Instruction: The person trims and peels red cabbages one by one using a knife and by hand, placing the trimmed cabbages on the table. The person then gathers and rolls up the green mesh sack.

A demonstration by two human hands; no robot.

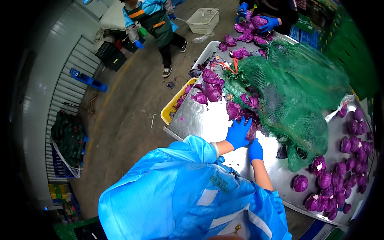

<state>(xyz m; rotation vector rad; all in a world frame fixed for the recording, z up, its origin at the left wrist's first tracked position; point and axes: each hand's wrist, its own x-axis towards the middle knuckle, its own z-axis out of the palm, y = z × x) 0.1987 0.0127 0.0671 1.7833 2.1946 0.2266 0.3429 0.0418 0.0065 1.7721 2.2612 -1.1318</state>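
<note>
Blue smock fabric (160, 192) filled the space nearest me. Beyond it stretched the metal table (214, 120), with green netting (292, 92) heaped across it and purple cabbages (341, 169) clustered to the right. My left hand (239, 135) lay with fingers spread on a cabbage (251, 131) beside the netting; my right hand (256, 151) was at its near side, whether pinching or loose I couldn't tell.

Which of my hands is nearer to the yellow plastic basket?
Left. Your blue-gloved left hand is right of the basket; your right hand is farther right and lower in view.
</note>
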